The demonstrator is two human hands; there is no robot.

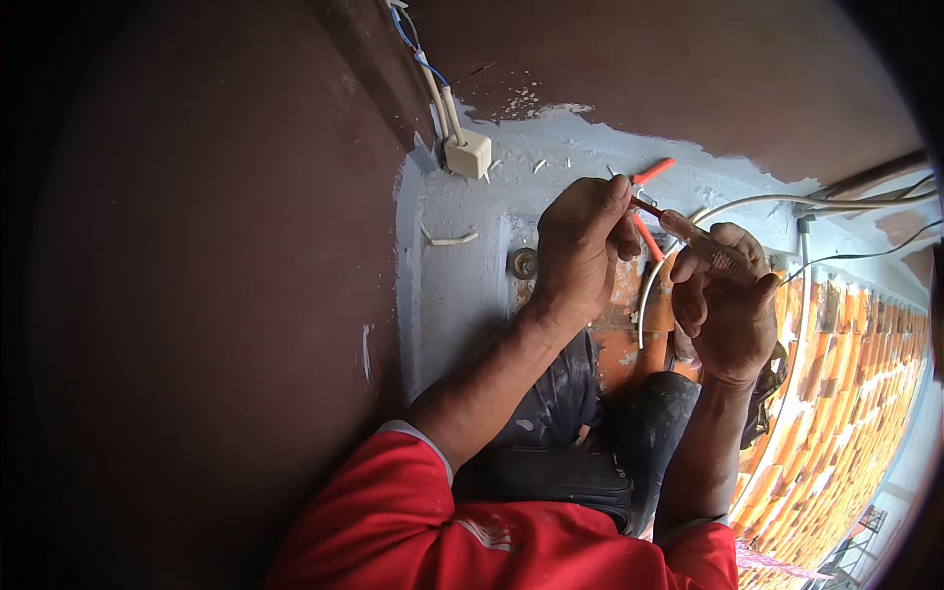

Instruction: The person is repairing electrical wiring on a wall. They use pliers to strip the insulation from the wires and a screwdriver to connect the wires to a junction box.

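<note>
My right hand (736, 320) grips the translucent brownish handle of a screwdriver (700, 239). The shaft points left, and its tip meets the fingers of my left hand (582, 236). Those fingers are pinched together, and whatever they hold is hidden, though a short thin dark end pokes out above the thumb. Just behind both hands, a tool with two orange-red handles (653, 171) rests on the grey-painted ledge, its middle partly covered by my left hand.
A cream junction box (468, 155) with cables and blue wires stands at the ledge's far corner. White cable (757, 200) curves behind my right hand. Cable scraps (452, 239) lie on the ledge. A brown wall (226, 275) rises at left; orange roof tiles (836, 364) slope away at right.
</note>
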